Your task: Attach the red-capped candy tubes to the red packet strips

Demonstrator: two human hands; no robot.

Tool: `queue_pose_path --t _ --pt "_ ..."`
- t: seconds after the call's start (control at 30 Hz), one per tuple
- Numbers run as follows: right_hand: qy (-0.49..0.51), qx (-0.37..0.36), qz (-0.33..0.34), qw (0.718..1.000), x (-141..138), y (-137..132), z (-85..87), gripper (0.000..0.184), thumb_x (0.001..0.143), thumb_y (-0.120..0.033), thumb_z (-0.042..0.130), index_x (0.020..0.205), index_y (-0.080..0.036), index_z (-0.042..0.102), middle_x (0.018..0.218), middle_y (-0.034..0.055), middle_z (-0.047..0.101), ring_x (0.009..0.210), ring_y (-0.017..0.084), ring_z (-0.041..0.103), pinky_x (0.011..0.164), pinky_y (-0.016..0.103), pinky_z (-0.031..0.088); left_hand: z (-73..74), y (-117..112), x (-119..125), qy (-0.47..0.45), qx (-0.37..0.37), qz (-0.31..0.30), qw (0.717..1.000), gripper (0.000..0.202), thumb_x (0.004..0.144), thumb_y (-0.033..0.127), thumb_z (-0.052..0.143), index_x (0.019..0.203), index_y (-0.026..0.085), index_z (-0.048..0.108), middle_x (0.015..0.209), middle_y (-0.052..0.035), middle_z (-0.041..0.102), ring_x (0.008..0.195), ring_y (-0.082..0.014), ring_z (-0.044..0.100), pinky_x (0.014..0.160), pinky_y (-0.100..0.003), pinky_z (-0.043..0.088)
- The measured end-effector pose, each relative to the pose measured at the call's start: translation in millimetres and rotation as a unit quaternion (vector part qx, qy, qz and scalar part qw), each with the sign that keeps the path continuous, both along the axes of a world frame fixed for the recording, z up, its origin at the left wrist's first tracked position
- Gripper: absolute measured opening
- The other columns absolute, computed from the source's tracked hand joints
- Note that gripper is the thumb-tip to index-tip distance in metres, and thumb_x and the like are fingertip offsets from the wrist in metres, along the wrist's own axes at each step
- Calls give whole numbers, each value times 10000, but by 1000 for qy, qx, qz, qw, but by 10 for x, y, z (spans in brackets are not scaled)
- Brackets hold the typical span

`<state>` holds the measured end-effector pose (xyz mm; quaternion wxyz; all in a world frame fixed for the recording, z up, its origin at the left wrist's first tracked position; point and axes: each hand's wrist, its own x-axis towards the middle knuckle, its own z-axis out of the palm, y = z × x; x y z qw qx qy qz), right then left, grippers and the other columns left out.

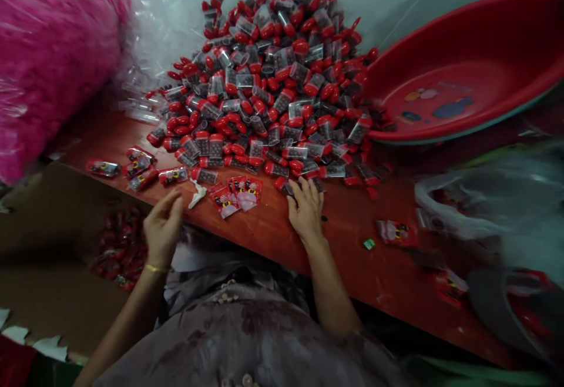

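My right hand lies at the front edge of a big pile of small clear plastic tubes with red caps. Its bent fingers are on one red-capped tube, partly hidden under them. My left hand hovers over the table's near edge, thumb and fingers loosely bent and apart, with nothing visible in it. Between the hands lie several red printed cards and a crumpled white scrap. Left of these sit several wrapped red packets.
A large red basin leans at the right of the pile. A pink-filled plastic bag bulges at the left. Below the table edge, an open cardboard box contains red packets. Clear bags and a grey container stand at right.
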<state>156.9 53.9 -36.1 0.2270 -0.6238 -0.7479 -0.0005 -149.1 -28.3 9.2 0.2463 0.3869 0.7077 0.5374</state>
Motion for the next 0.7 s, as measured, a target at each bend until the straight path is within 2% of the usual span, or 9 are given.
queue_pose_path --t 0.03,0.1,0.17,0.27,0.37,0.47,0.53,0.63,0.7 --pt "2 6 1 1000 6 0 -11 417 890 -255 403 1292 -220 507 1383 109 474 1313 288 344 1035 544 284 7 88 73 109 -11 -25 994 401 782 476 566 1070 204 627 1311 -110 562 1224 -307 493 1046 -480 344" --pt "11 24 6 1000 26 -2 -30 424 888 -266 406 1295 -197 499 1378 125 474 1318 287 342 1038 526 297 -3 240 131 283 -45 -52 957 366 742 464 615 978 189 667 1311 -135 557 1292 -356 400 1050 -522 297" --pt "18 42 11 999 43 -3 -51 424 883 -295 424 1282 -176 507 1356 139 493 1309 288 356 1038 507 308 -57 326 102 375 -86 -73 920 284 747 438 615 856 186 687 1220 -142 622 1291 -379 392 1027 -541 296" --pt "25 57 12 998 50 -3 -70 422 868 -321 459 1257 -172 523 1332 136 514 1298 291 374 1040 496 309 -172 328 25 419 -99 -86 898 248 820 375 534 779 185 688 1063 -129 698 1212 -345 494 1026 -520 297" --pt "32 55 6 998 41 2 -60 416 863 -320 470 1254 -189 524 1329 119 519 1298 284 376 1047 487 298 -191 253 17 443 -100 -104 885 298 869 320 446 818 166 696 1043 -146 701 1178 -338 527 1045 -541 256" --pt "39 46 3 998 29 7 -36 413 861 -316 474 1253 -199 525 1328 114 520 1297 280 374 1048 483 289 -37 218 135 458 -95 -84 880 362 892 293 387 1028 119 675 1143 -201 651 1202 -370 500 1043 -562 241" --pt "41 40 2 998 24 8 -23 415 858 -314 477 1256 -206 522 1336 112 514 1298 280 369 1047 488 282 102 275 301 463 -62 -79 880 406 890 331 413 1185 130 607 1254 -196 588 1250 -362 455 1073 -528 223" --pt "42 35 -3 999 21 4 -10 415 857 -318 476 1256 -211 521 1344 110 507 1298 280 367 1042 491 278 207 501 623 469 -23 -194 861 379 868 365 478 1190 217 612 1338 -125 539 1302 -320 404 1094 -479 238" --pt "41 36 -5 998 19 -1 -6 413 861 -321 471 1255 -207 523 1345 108 508 1299 276 366 1045 484 277 164 693 809 473 -33 -274 837 341 849 345 517 1152 246 638 1420 -98 452 1349 -320 330 1093 -505 238"
